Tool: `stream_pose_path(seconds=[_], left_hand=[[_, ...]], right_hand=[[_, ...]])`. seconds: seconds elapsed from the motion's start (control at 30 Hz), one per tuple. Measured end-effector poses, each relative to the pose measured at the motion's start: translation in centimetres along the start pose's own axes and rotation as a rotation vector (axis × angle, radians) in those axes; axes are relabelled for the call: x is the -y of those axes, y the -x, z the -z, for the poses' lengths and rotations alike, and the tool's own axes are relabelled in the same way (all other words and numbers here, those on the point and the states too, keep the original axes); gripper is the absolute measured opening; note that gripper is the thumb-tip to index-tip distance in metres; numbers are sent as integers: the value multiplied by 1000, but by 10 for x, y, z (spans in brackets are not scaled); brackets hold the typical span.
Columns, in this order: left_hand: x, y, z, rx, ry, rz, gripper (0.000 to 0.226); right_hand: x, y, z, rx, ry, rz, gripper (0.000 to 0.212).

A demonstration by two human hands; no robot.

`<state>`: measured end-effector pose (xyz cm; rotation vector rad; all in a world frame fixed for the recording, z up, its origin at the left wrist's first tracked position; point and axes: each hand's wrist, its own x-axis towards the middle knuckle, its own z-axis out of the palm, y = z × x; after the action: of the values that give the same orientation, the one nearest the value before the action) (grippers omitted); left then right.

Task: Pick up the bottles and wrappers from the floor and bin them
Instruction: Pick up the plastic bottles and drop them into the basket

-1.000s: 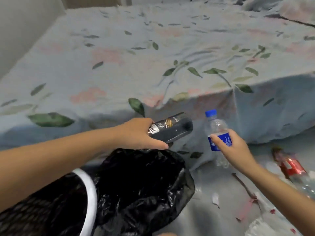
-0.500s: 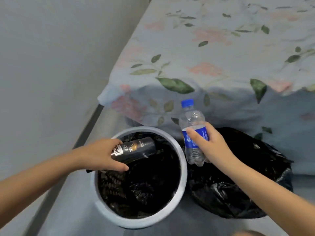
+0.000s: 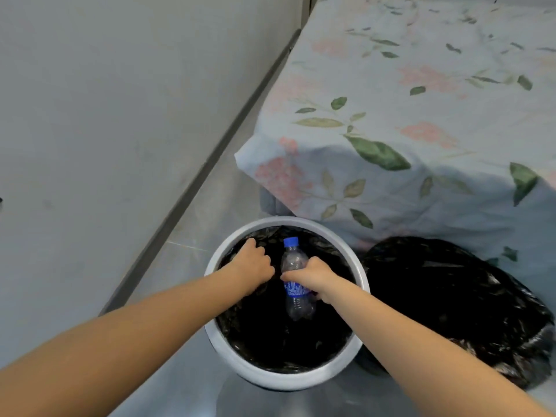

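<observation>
The one camera sits on my head and looks forward and steeply down, so I see almost straight into the white bin (image 3: 302,381) at my feet. It is a wide view: the wall (image 3: 120,115) leans away on the left and the bed (image 3: 421,115) curves off on the right. My left hand (image 3: 251,266) and right hand (image 3: 313,276) reach in from the bottom edge, close under the lens. There is no second view to share anything with.

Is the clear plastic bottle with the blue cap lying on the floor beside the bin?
No, the right hand holds the clear plastic bottle with the blue cap over the opening of the white round bin.
</observation>
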<state>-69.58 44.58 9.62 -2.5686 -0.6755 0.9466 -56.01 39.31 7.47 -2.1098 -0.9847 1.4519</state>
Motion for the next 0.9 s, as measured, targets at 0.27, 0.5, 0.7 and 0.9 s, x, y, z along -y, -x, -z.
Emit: stream_pose_path(seconds=[0.27,0.5,0.7,0.9], left_hand=[[27,43,6,-193,435,100,38],[21,57,64,-271,510,113,31],[-33,14,185,-353,431,-18,25],[-121,-51,310,-351,428,-224,24]], right_hand=[[3,14,17,-30,165,71,71],[-13,96,100,-330,453,490,26],[-117,152,236,-495,663,284,25],[-233,192,329,-576,713,11,36]])
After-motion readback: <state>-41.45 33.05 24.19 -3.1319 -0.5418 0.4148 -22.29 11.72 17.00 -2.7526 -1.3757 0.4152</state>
